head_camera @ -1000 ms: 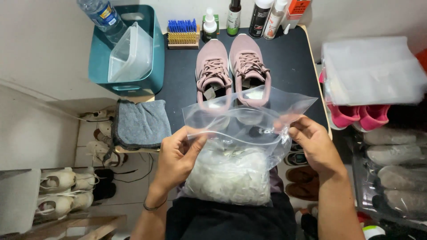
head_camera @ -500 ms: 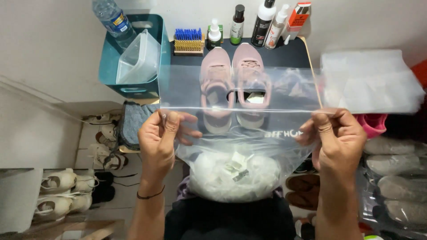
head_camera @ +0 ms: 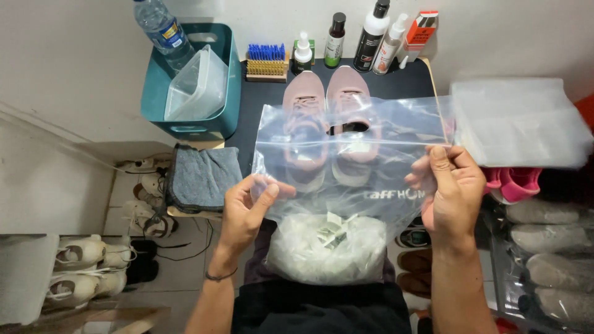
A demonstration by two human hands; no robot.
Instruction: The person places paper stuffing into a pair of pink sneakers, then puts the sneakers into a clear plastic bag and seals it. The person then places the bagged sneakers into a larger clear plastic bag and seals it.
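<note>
My left hand (head_camera: 246,210) and my right hand (head_camera: 450,188) each pinch one side of a clear zip plastic bag (head_camera: 349,133), held stretched flat in front of me. Through the bag I see a pair of pink sneakers (head_camera: 328,102) standing toes away on the dark table (head_camera: 408,86). Below the bag, on my lap, sits a second clear bag filled with white stuffing and small paper packets (head_camera: 327,247).
A teal bin (head_camera: 213,120) with a clear tub and a water bottle (head_camera: 162,28) stands at the left. A blue brush (head_camera: 266,62) and several bottles (head_camera: 371,31) line the wall. A grey cloth (head_camera: 201,176) lies left; a plastic-bag stack (head_camera: 520,120) and shoe racks are right.
I have spread the crumpled bag out flat between my hands and lifted it. My hands have moved apart to its sides.
</note>
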